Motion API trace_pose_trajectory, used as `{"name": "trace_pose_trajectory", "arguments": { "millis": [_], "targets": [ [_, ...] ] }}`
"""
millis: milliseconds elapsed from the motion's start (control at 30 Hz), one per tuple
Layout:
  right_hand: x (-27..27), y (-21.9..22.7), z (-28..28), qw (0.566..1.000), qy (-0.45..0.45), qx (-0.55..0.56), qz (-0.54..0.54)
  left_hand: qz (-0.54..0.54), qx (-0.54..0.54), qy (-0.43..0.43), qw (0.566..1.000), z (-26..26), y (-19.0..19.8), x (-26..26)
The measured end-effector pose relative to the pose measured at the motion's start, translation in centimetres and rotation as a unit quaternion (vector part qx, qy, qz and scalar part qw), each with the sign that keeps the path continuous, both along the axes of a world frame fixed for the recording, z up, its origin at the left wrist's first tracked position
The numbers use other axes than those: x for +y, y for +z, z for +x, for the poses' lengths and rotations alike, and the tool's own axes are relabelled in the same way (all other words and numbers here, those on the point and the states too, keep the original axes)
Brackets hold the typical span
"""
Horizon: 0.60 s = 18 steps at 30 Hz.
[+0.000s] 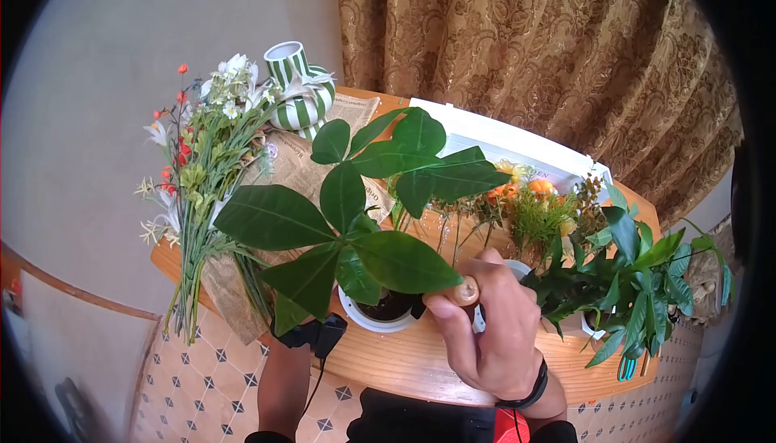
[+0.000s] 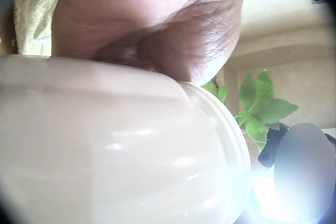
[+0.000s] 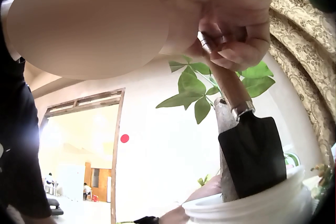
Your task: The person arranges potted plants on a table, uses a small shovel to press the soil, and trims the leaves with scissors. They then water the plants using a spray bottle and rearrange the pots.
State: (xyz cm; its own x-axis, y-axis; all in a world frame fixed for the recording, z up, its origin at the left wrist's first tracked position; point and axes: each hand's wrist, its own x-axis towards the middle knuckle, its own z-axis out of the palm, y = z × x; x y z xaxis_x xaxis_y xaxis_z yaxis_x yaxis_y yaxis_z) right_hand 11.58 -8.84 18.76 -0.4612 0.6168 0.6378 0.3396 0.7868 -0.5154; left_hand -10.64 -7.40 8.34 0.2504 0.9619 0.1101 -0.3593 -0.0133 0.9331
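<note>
My right hand [image 1: 493, 322] grips the wooden handle [image 1: 466, 289] of a small garden trowel. In the right wrist view its black blade [image 3: 254, 153] points down into a white flowerpot [image 3: 257, 208], beside the trunk [image 3: 226, 145] of a potted plant. Broad green leaves [image 1: 343, 233] spread over the pot in the head view, with dark soil [image 1: 386, 307] showing beneath. My left hand [image 2: 152, 19] lies against the pot's smooth outer wall [image 2: 105, 140]; its fingers are hidden, so I cannot tell how they lie.
Artificial flowers [image 1: 198, 168] lie at the left on brown printed paper [image 1: 283, 172], near a green-and-white striped vase [image 1: 303, 107]. A white box [image 1: 485, 136] stands along the back. Orange and yellow flowers [image 1: 541, 188] and another leafy plant [image 1: 638, 273] occupy the right of the wooden table [image 1: 404, 366].
</note>
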Motion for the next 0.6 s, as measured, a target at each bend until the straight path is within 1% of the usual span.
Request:
{"name": "trace_pose_trajectory", "arguments": {
  "millis": [133,233,300,400,533,600],
  "targets": [
    [0.24,-0.12,-0.11,1.0,0.003,-0.011,-0.01,0.002,0.0,-0.001,1.0,-0.07,0.02,-0.07],
    [0.24,-0.18,-0.02,1.0,0.005,0.001,-0.007,0.003,-0.001,-0.001,1.0,-0.12,0.03,-0.06],
    [0.26,-0.19,0.04,1.0,0.001,0.023,0.011,0.004,-0.001,-0.001,1.0,-0.12,0.01,-0.01],
    [0.31,-0.17,-0.07,0.999,-0.006,0.024,0.035,0.005,-0.002,-0.002,1.0,-0.16,0.0,-0.03],
    [0.5,-0.58,-0.16,0.999,-0.011,0.012,0.036,0.006,-0.002,-0.003,1.0,-0.17,0.04,-0.04],
    [0.55,-0.71,-0.17,1.0,-0.001,0.0,0.017,0.007,-0.002,-0.004,1.0,-0.16,0.05,-0.04]
  ]
}}
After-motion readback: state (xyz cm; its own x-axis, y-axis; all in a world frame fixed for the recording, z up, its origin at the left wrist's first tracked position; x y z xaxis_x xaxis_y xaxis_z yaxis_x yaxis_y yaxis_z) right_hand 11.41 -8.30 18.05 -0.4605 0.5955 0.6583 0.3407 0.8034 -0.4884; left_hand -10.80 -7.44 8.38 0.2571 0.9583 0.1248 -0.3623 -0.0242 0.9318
